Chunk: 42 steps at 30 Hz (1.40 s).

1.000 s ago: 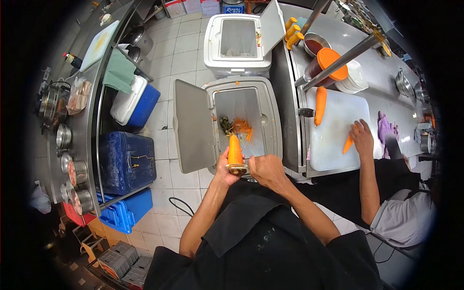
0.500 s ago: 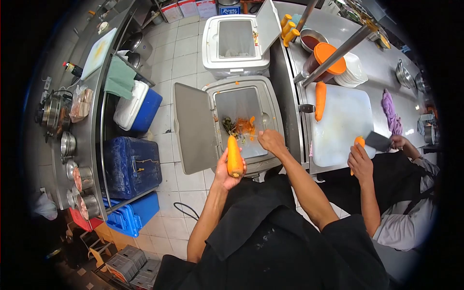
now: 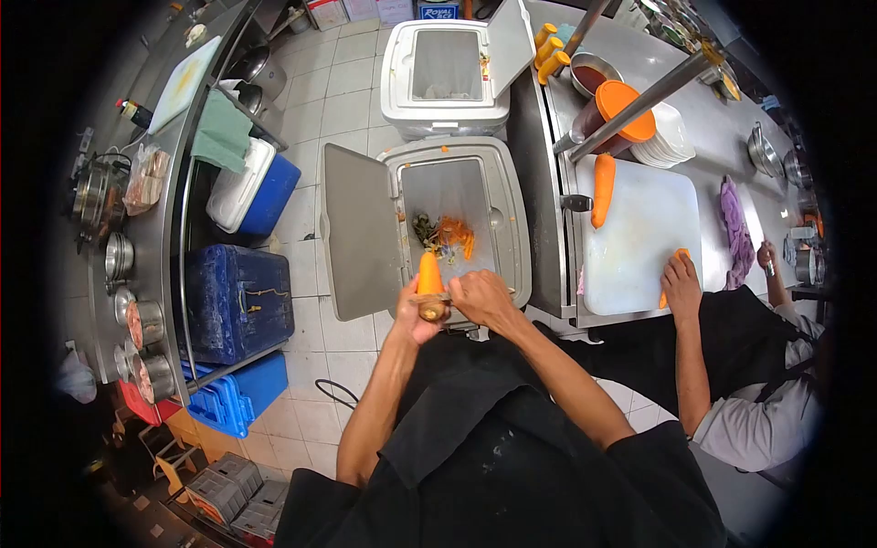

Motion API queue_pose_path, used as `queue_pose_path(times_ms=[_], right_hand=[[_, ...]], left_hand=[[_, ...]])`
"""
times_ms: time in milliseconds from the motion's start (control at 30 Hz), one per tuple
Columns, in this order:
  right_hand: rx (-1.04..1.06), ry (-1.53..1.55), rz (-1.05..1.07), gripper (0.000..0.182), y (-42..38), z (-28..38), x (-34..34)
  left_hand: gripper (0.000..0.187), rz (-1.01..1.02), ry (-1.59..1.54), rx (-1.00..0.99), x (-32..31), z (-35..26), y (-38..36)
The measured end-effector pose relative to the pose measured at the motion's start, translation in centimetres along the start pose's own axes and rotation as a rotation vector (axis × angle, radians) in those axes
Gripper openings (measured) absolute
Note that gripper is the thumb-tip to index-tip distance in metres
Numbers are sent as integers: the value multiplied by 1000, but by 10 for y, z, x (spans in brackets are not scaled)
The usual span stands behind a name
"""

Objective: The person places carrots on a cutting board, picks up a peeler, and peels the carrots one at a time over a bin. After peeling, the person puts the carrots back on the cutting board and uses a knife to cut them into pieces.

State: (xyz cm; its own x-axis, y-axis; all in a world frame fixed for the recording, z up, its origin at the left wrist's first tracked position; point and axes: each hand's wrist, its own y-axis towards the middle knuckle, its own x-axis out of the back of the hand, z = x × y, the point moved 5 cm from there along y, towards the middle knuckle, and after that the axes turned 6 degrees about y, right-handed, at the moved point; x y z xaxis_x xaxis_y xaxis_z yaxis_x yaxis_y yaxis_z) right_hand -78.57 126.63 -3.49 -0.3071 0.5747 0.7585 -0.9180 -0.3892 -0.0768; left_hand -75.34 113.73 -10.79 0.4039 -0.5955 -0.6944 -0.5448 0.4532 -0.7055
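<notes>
Carrot (image 3: 429, 272) is positioned above the near part of the gray bin (image 3: 514, 242), thick end toward the wearer. Left hand (image 3: 417, 313): fingers clamped around the carrot. Right hand (image 3: 484, 298): fingers closed on the handle of a peeler (image 3: 433, 299); its blurred blade lies across the carrot near the thick end. Orange peelings (image 3: 452, 232) lie inside the gray bin. White bin (image 3: 398, 102) stands beyond the gray bin. Right of the gray bin, a cutting board (image 3: 639, 219) on the table (image 3: 744, 169) bears a second carrot (image 3: 603, 190); a co-worker's hand (image 3: 681, 288) grips an orange piece at the board's near edge.
</notes>
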Motion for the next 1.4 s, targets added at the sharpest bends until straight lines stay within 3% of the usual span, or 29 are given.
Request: queue_pose_path(times_ms=[33,100,167,233,300,400,533,567,633,700,767,900,1033,1100,1133,1200,1300,1400], right_hand=[[3,-1,3,37,11,-7,-6],[-338,96,-35,42,34,-42,-15],[-312,28,-2,45,43,-74,-23],[-299,-41,14,48,39,-104,-25],[-506,-29,16,49,30,-134,-24],[-532,-35,-3,44,13,-104,6],[-159,-91,84,32,-22,4,43],[-164,-93,79,32,-27,12,40],[47,-158,69,37,-34,29,38],[57,-202,73,36,-33,23,37],[79,-243,76,36,-22,6,29],[-327,-96,18,41,18,-84,13],[-454,-99,-105,47,31,-130,9],[-498,-85,-103,47,28,-133,10],[-494,-86,-100,47,26,-117,18],[-288,-74,9,47,13,-46,41],[-73,-74,59,35,-15,32,56],[31,-213,143,28,-17,30,38]], left_hand=[[40,0,-4,-3,-1,-3,-5],[40,-57,207,2,1,-5,-16],[41,-83,247,7,-4,2,-26],[41,59,172,17,-25,11,-40],[44,94,100,-4,-25,13,-37],[46,44,-72,-34,-17,16,-34],[46,-21,-74,-20,3,21,-19],[46,-1,-72,-14,2,21,-15],[46,-50,-53,-10,-12,21,-13],[47,-103,-36,-8,-17,25,-13],[47,18,97,0,-24,27,-13],[47,103,178,57,-35,41,-22],[46,173,63,33,-47,29,-28],[47,20,-2,18,-38,20,-29],[48,16,-35,34,-30,19,-25],[48,24,-58,39,-13,16,-13],[49,-41,-76,46,-14,16,-5],[49,-126,-69,38,-23,16,-3]])
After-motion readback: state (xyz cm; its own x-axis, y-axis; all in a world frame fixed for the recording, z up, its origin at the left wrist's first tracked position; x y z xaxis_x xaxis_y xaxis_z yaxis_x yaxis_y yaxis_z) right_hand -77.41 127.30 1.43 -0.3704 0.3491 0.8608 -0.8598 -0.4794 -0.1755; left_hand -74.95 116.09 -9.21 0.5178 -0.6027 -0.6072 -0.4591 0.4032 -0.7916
